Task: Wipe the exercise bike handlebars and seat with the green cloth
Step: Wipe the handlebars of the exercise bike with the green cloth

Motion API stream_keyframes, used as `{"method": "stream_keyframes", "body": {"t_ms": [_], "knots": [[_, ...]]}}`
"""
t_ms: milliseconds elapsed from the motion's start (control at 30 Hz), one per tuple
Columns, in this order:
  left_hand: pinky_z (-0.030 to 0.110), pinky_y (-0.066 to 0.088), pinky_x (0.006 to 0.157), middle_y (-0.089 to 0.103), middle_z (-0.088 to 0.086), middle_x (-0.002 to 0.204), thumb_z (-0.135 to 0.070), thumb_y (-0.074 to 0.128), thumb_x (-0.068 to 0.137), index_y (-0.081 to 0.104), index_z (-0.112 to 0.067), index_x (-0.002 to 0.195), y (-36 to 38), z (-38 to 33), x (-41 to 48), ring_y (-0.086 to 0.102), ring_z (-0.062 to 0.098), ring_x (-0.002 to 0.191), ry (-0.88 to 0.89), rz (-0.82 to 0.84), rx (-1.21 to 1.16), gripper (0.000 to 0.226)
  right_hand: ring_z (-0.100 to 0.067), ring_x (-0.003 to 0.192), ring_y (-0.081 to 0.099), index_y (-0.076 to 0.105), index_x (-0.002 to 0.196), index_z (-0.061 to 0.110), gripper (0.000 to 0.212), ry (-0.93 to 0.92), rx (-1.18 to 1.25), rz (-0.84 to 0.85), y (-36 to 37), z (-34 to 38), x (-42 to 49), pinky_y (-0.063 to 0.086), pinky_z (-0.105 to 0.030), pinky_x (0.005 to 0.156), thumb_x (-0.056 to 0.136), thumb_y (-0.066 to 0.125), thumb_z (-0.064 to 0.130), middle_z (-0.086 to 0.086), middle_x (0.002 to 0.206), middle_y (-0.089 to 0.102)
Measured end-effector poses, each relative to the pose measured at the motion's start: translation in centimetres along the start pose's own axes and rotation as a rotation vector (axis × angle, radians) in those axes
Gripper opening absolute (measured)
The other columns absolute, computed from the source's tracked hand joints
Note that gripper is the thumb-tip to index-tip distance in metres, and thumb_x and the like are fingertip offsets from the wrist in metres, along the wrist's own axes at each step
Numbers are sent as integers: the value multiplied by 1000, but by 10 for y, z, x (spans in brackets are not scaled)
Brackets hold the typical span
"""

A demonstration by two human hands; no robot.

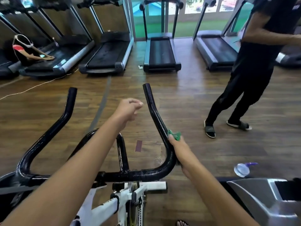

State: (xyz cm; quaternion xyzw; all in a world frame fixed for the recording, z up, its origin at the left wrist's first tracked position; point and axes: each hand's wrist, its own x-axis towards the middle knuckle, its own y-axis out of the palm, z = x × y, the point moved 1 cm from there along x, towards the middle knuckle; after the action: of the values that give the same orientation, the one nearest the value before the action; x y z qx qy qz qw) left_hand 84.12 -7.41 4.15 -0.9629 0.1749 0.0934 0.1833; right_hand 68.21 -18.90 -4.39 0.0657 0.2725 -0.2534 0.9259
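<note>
The right hand (178, 149) grips the right arm of the black handlebars (156, 121), with the green cloth (175, 135) bunched under its fingers against the bar; only a small crumpled bit of the cloth shows above the knuckles. The hand sits just above the bend where the bar curves down into the cross piece. The left hand (128, 109) hangs in the air between the two handlebar arms, touching neither, its fingers loosely curled and holding nothing. The left forearm reaches across the middle of the bars from the lower left.

The handlebars are glossy and dark, with two long arms pointing away from the person and a smaller loop in the centre. Below them is the bike's white frame (114, 207). The seat is not in view.

On the wooden floor (187, 103) to the right lies a clear spray bottle (242, 168) with a purple top, beside a grey machine (267, 201). A row of treadmills (161, 53) stands along the far wall and windows. A person in black clothes and sandals (249, 88) stands at the right, well apart from the bike. Another person (21, 53) crouches at the far left, with one hand on a treadmill belt. A pale cable (37, 86) runs across the floor on the left.
</note>
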Motion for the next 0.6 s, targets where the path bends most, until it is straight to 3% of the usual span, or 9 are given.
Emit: {"method": "stream_keyframes", "body": {"t_ms": [33,100,200,267,333,433,533,600], "knots": [[24,43,67,66,-3,102,-21,61,97,67,-16,111,-3,4,-20,56,10,79,28,27,-2,16,-23,80,60,39,138,19,36,43,83,-37,2,-12,-12,52,-38,67,106,45,36,-10,100,61],[24,46,75,68,-10,103,-25,63,96,68,-24,107,-6,15,-60,62,7,88,97,73,16,13,-30,95,61,29,143,17,43,104,206,-109,17,-34,-38,54,-49,85,106,44,33,-14,113,60],[21,50,74,67,-6,108,-24,65,95,67,-26,104,1,45,-91,63,5,93,150,48,96,10,-29,110,55,23,144,14,52,129,297,-198,36,-45,-54,45,-45,97,104,47,38,-11,126,53],[30,52,92,58,-3,121,-23,62,96,63,-29,108,7,69,-95,58,12,109,139,-23,201,14,-32,118,55,23,147,12,69,150,337,-221,35,-40,-47,45,-48,103,98,52,52,-13,132,52],[35,35,111,41,-9,125,-22,58,97,60,-30,117,11,84,-102,42,17,129,140,-125,328,21,-36,121,56,27,151,16,83,155,402,-219,30,-35,-33,48,-59,101,89,54,64,-15,134,55],[32,21,111,35,-4,135,-17,52,99,55,-25,129,10,91,-115,25,17,136,205,-268,466,31,-38,118,58,28,151,16,70,144,387,-342,42,-41,-31,49,-56,99,96,51,55,-20,135,54],[38,21,115,32,5,146,-13,48,100,50,-19,135,6,97,-114,25,21,138,175,-279,493,36,-34,109,59,30,146,13,59,162,447,-396,69,-47,-57,50,-44,86,102,47,47,-18,125,54],[42,28,116,28,6,150,-12,45,101,48,-18,137,6,101,-113,30,24,139,154,-245,480,37,-36,114,58,29,144,12,56,169,534,-404,69,-47,-60,50,-47,91,103,45,47,-20,128,53]]}}
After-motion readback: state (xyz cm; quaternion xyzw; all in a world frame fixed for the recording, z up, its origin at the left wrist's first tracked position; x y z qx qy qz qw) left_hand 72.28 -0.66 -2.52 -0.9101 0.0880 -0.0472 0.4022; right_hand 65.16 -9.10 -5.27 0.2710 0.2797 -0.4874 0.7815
